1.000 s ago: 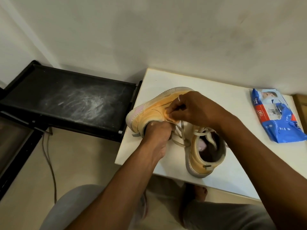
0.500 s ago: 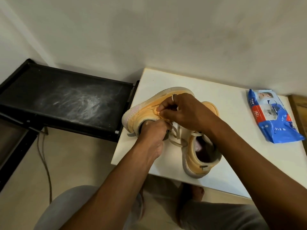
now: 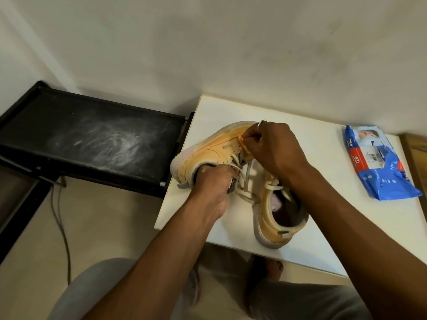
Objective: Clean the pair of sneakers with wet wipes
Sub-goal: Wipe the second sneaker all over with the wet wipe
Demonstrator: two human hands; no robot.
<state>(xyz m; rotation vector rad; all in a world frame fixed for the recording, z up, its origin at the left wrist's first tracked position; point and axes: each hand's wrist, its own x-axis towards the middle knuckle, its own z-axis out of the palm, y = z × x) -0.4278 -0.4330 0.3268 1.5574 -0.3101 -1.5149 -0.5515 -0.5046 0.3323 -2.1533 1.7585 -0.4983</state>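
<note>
An orange sneaker [image 3: 208, 153] lies tipped on its side at the left edge of the white table [image 3: 323, 144], with its sole towards the wall. My left hand [image 3: 215, 183] grips it at the ankle opening, fingers curled inside. My right hand [image 3: 275, 148] pinches the orange tongue flap beside the loose cream laces. The second orange sneaker [image 3: 275, 225] stands upright near the table's front edge, partly under my right forearm. A blue pack of wet wipes [image 3: 379, 162] lies flat at the table's right side, away from both hands.
A dusty black shelf [image 3: 92, 139] stands against the table's left side. A cable [image 3: 62, 227] hangs to the beige floor below it. A wooden edge [image 3: 416, 158] borders the table on the right. My knees and feet show under the table's front edge.
My right hand has shifted slightly along the tipped sneaker and now pulls at the tongue flap. My left hand keeps its grip on the ankle opening.
</note>
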